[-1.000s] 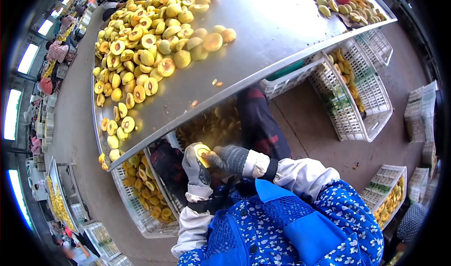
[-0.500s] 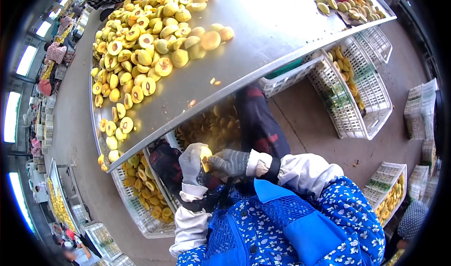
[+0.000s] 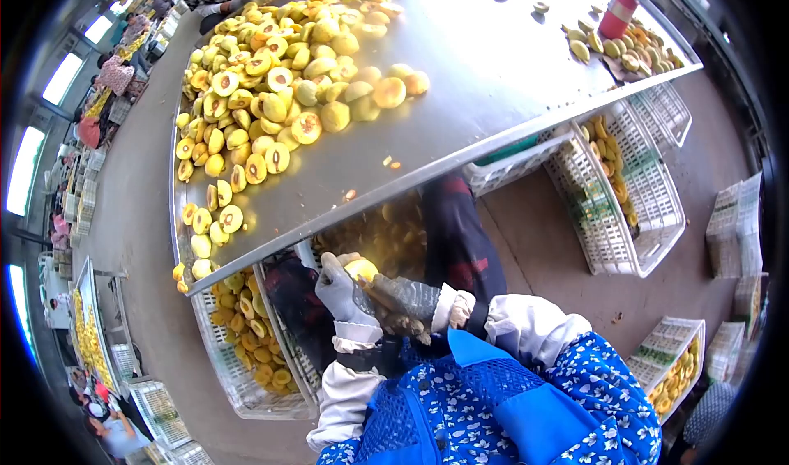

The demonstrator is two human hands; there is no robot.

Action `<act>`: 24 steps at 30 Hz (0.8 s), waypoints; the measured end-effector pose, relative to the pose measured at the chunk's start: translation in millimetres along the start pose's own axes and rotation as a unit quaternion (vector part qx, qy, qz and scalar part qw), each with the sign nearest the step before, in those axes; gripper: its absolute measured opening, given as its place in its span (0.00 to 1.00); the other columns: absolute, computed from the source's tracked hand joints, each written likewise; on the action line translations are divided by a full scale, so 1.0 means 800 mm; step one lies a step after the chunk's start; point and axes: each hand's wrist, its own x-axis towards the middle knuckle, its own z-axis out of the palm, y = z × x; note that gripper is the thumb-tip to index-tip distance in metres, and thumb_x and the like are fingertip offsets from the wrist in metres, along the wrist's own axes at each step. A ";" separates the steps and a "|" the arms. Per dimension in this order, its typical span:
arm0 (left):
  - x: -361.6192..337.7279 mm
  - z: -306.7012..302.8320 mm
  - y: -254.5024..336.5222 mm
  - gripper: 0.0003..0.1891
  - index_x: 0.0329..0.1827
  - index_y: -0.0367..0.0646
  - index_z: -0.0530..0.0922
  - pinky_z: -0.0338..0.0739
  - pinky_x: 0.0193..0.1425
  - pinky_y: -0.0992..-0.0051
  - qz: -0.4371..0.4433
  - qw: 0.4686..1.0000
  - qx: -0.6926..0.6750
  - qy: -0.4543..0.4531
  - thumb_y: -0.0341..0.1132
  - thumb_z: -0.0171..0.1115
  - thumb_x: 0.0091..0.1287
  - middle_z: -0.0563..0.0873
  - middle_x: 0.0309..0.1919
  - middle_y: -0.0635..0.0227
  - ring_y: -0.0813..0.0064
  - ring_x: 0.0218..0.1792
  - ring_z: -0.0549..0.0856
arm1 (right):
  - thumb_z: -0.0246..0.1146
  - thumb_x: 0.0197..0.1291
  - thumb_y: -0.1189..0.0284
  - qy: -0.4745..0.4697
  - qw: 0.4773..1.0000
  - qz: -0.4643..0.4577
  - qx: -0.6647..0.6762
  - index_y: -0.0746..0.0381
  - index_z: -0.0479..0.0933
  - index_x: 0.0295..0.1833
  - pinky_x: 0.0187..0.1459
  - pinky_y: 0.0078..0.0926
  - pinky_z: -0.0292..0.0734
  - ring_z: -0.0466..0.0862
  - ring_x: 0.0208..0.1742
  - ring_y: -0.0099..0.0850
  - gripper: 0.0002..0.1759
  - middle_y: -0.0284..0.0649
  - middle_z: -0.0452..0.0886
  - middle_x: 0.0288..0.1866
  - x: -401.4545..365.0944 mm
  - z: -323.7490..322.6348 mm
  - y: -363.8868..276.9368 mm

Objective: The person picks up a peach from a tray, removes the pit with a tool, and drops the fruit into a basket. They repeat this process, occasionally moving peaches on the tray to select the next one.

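Steel table (image 3: 481, 50) under halved yellow fruit (image 3: 275, 95), white crates (image 3: 657, 206) below, concrete floor (image 3: 534, 231).

A big shiny metal table (image 3: 493, 79) held a heap of cut yellow fruit halves (image 3: 271, 87). A red cup (image 3: 618, 5), or maybe a bottle, stood near the far corner, beside a small fruit pile (image 3: 629, 48). White crates (image 3: 653, 210) sat on the brown floor (image 3: 542, 243) below. Another crate (image 3: 246, 395) held more fruit.

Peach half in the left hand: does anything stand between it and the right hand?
Nothing visible does. The left hand grips the peach half just below the table edge, and the right hand presses directly against it.
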 end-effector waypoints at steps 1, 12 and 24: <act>0.001 -0.001 -0.002 0.26 0.27 0.35 0.79 0.74 0.26 0.79 0.009 1.000 -0.003 -0.012 0.52 0.51 0.70 0.82 0.21 0.65 0.76 0.20 0.79 | 0.46 0.66 0.43 0.000 1.000 0.000 -0.004 0.58 0.73 0.28 0.12 0.21 0.58 0.65 0.08 0.22 0.30 0.32 0.69 0.11 -0.004 0.003 -0.004; 0.010 -0.017 -0.007 0.26 0.24 0.34 0.78 0.77 0.28 0.76 0.132 0.972 0.111 -0.159 0.49 0.50 0.70 0.85 0.22 0.59 0.73 0.22 0.83 | 0.53 0.62 0.43 -0.084 0.989 0.048 -0.107 0.56 0.73 0.33 0.08 0.15 0.58 0.67 0.09 0.19 0.25 0.29 0.71 0.16 -0.003 -0.024 -0.011; -0.008 -0.020 0.034 0.28 0.26 0.35 0.80 0.77 0.31 0.75 -0.031 0.972 0.037 -0.230 0.54 0.49 0.68 0.85 0.24 0.60 0.72 0.24 0.83 | 0.50 0.62 0.41 -0.087 0.980 0.135 -0.117 0.55 0.74 0.36 0.10 0.10 0.57 0.65 0.12 0.13 0.27 0.27 0.72 0.19 -0.034 0.021 -0.038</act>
